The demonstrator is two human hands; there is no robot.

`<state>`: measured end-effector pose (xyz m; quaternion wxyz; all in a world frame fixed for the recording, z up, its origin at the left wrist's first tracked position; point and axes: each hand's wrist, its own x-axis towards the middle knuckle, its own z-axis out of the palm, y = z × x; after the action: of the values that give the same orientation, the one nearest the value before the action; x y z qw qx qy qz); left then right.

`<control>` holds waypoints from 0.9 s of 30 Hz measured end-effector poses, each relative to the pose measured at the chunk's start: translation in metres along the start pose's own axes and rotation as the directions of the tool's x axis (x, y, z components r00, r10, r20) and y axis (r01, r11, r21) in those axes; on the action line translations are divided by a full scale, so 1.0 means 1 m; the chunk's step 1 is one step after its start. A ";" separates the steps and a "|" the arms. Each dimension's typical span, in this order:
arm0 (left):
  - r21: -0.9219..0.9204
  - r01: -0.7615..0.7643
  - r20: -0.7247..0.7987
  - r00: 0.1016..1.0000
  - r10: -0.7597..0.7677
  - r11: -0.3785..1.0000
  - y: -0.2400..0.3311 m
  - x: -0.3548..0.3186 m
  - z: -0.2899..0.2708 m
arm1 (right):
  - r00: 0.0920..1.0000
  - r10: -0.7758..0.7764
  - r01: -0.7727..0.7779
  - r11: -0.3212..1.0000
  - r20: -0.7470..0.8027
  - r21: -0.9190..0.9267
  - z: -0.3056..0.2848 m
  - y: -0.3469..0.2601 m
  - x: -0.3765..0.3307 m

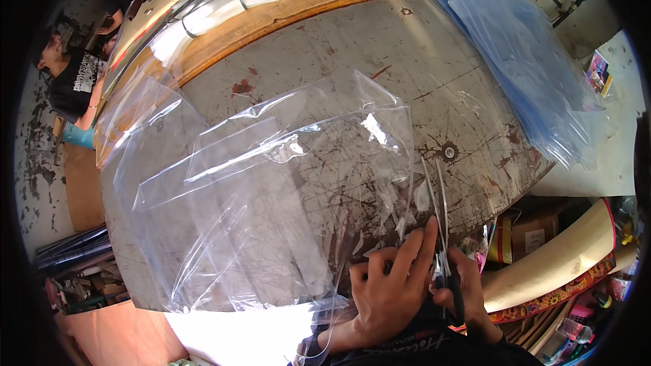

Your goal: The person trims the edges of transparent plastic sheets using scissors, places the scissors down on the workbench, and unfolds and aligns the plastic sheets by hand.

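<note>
My right hand (471, 288) grips a pair of scissors (439, 213) by its dark handles. Its long metal blades point away from me over the worn tabletop, slightly apart. Just left of the blades, my left hand (390, 288) rests on a clear plastic sheet (258, 210), fingers apart, index finger stretched and the others bent; its thumb is hidden. The creased, shiny sheet spreads across the left and middle of the table (325, 61), and a part of it lies by my left wrist. Small clear scraps (407, 203) lie near my fingertips.
A stack of bluish plastic sheets (508, 54) hangs over the far right edge. At the far left lies a tied bundle of clear strips (217, 13) on a wooden board (285, 17). A cream roll (556, 251) stands at lower right. Two people (74, 74) sit at upper left.
</note>
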<state>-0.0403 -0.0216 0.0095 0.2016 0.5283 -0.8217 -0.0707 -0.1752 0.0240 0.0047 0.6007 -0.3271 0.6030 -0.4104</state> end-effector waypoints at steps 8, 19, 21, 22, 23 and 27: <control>-0.003 -0.007 -0.014 1.000 0.007 1.000 0.002 0.000 0.001 | 1.000 -0.003 0.005 0.993 0.016 -0.122 -0.008 0.002 -0.004; -0.073 0.002 0.001 1.000 -0.002 0.997 0.002 -0.001 0.003 | 1.000 0.016 -0.011 0.978 0.021 -0.208 -0.009 -0.002 -0.006; -0.071 -0.001 -0.011 1.000 0.000 0.997 0.002 -0.002 0.004 | 1.000 0.018 -0.013 0.976 0.020 -0.217 -0.011 0.000 -0.006; -0.070 -0.005 -0.016 1.000 0.003 0.998 0.002 -0.002 0.005 | 1.000 0.006 -0.001 0.972 0.023 -0.233 -0.012 0.001 -0.006; -0.071 -0.009 -0.021 1.000 0.007 0.997 0.002 -0.002 0.005 | 1.000 -0.005 0.012 0.968 0.027 -0.249 -0.012 0.001 -0.006; -0.060 -0.016 -0.006 1.000 0.016 0.998 0.002 -0.003 0.002 | 0.999 -0.011 0.018 0.968 0.030 -0.249 -0.009 -0.003 -0.007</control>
<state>-0.0415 -0.0188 0.0077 0.2201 0.5157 -0.8228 -0.0923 -0.1843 0.0294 0.0098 0.5602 -0.4103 0.6389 -0.3311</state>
